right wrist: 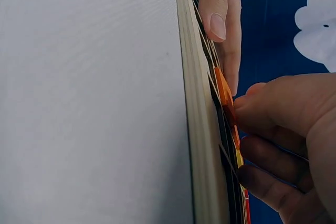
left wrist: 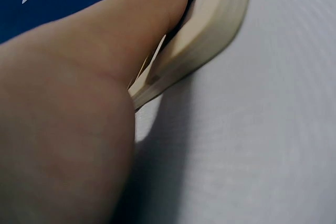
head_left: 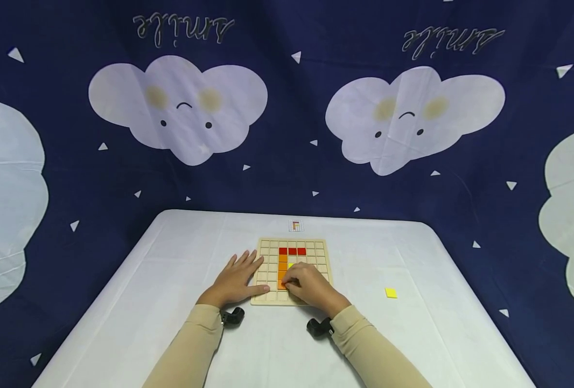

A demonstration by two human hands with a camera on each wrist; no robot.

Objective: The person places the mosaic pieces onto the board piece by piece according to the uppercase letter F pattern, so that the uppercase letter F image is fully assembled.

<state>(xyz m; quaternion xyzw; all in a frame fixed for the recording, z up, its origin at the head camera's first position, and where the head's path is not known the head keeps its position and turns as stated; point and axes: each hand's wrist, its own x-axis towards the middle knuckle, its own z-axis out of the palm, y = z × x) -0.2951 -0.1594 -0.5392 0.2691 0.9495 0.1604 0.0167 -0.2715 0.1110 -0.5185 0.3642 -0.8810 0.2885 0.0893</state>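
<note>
A wooden grid board (head_left: pixel 272 302) lies on the white table, with a row of red square tiles (head_left: pixel 292 251) and a column of orange tiles (head_left: pixel 282 258) in its cells. Part of a yellow tile (head_left: pixel 291 264) shows beside that column. My left hand (head_left: pixel 236 280) rests with spread fingers on the board's left side, its thumb along the lower left cells. At the column's lower end, my right hand (head_left: pixel 311 285) pinches an orange tile (right wrist: pixel 228 103) between thumb and fingertips. This tile sits at the board's surface, partly covered by the fingers.
A loose yellow tile (head_left: pixel 391 292) lies to the right of the board. Behind the board is a small card (head_left: pixel 296 226) printed with a coloured grid pattern. A dark blue curtain (head_left: pixel 287 188) with clouds hangs beyond the table (head_left: pixel 209 237).
</note>
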